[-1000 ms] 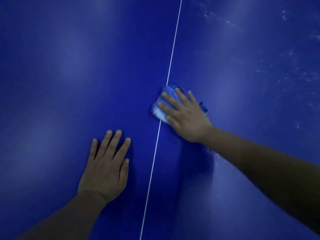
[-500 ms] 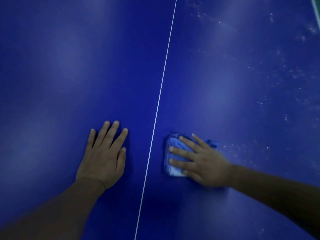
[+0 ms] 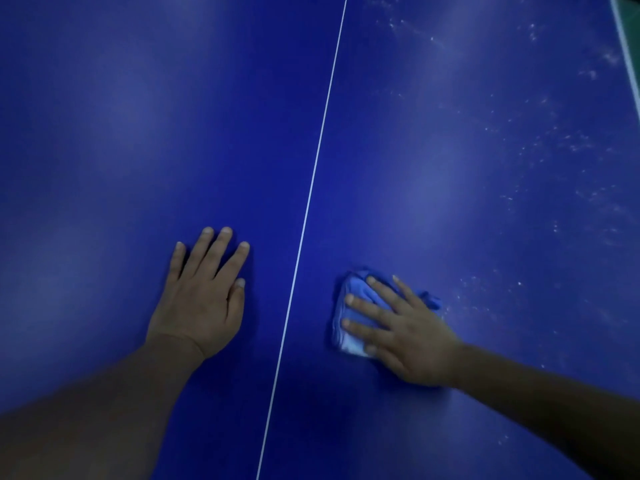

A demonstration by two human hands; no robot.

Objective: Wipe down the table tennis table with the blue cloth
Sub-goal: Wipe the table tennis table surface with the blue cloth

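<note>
I am in the wiping step itself, with the stroke somewhere in mid-pass on the half of the table tennis table (image 3: 450,188) that lies right of the white centre line (image 3: 313,174). My right hand (image 3: 405,327) comes in from about 4 o'clock and lies flat on the blue cloth (image 3: 349,306), fingers straight and spread, pressing the bunched cloth onto the surface without curling round it; a corner of the cloth pokes out past the hand toward 2 o'clock. The cloth sits low in the picture, just right of the centre line and not touching it. My left hand (image 3: 204,299) comes in from about 7 o'clock and rests palm down on the bare surface just left of the line, fingers straight and close together, holding nothing; I judge it is only bracing my weight. Pale specks of dust (image 3: 554,143) are scattered from 1 o'clock round to 3 o'clock of the cloth, thickest toward the far right edge, while the left half shows none that I can make out. So I judge the task is partly done, and the next move calls for sweeping the cloth outward toward 2 o'clock through those specks, keeping the palm flat and the pressure even so the cloth does not slip out from under the fingers.
</note>
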